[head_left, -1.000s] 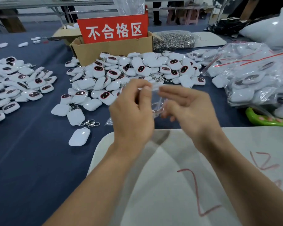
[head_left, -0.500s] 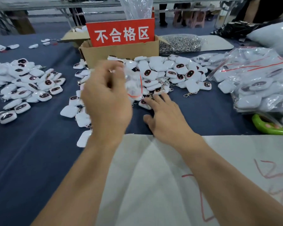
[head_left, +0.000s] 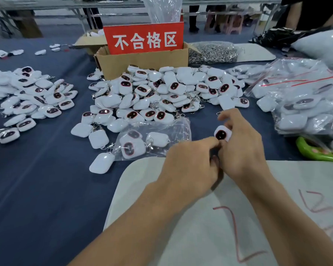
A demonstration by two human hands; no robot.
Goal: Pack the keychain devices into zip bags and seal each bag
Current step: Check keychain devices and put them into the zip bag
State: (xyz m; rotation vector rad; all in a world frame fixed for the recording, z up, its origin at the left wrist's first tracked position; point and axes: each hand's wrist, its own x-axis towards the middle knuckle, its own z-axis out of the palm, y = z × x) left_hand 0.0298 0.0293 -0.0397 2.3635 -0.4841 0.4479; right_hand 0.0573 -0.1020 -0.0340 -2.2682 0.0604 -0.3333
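My right hand (head_left: 242, 148) grips a white keychain device (head_left: 222, 133) with a dark red-rimmed face, held just above the cloth. Fingers of my left hand (head_left: 192, 164) curl in and pinch at the device's lower edge, touching the right hand. To their left, a clear zip bag (head_left: 173, 127) lies flat on the blue cloth, apart from both hands, with a few devices inside. I cannot tell if its mouth is sealed. A big loose pile of devices (head_left: 161, 93) lies beyond the bag.
A cardboard box (head_left: 142, 64) with a red sign stands behind the pile. A second device pile (head_left: 27, 96) lies left, bagged devices (head_left: 306, 104) right, a bag of metal clasps (head_left: 213, 52) far right. A green object (head_left: 315, 150) and white sheet (head_left: 238, 217) lie near me.
The bag my left hand held up now lies on the cloth. My right hand, which reached flat into the pile, has picked up one device, and my left hand came over to it.
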